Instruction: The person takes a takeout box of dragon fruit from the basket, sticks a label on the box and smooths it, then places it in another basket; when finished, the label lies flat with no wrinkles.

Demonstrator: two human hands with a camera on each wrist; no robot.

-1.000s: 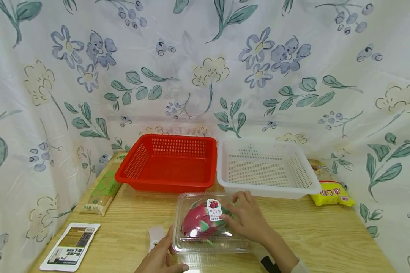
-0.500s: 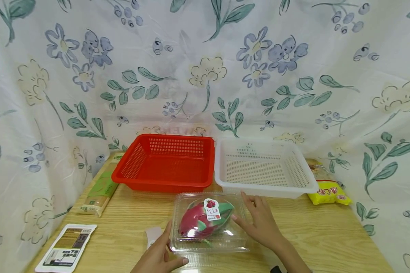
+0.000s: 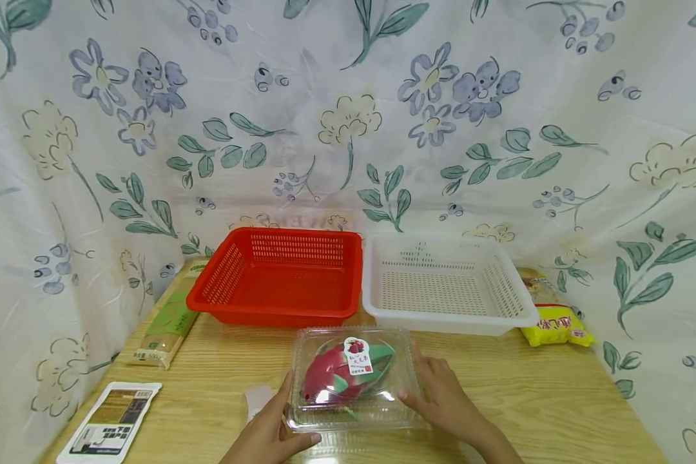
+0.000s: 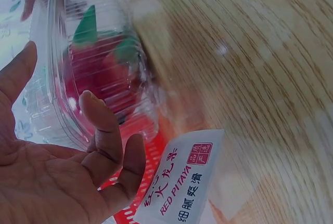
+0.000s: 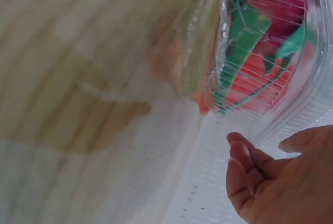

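- We see the clear box (image 3: 378,410) on the table (image 3: 533,393), far edge near the red basket (image 3: 275,317).
- Left hand (image 3: 269,426): thumb and fingers loosely parted beside it.
- Right hand (image 3: 445,401): fingers loosely bent alongside, contact unclear.

I can't tell the wider room from here, only that I'm working in a small curtained-off spot, with a flowered cloth (image 3: 348,116) behind the wooden table (image 3: 533,399) and a red basket (image 3: 278,317) and white basket (image 3: 452,325) near its far edge.
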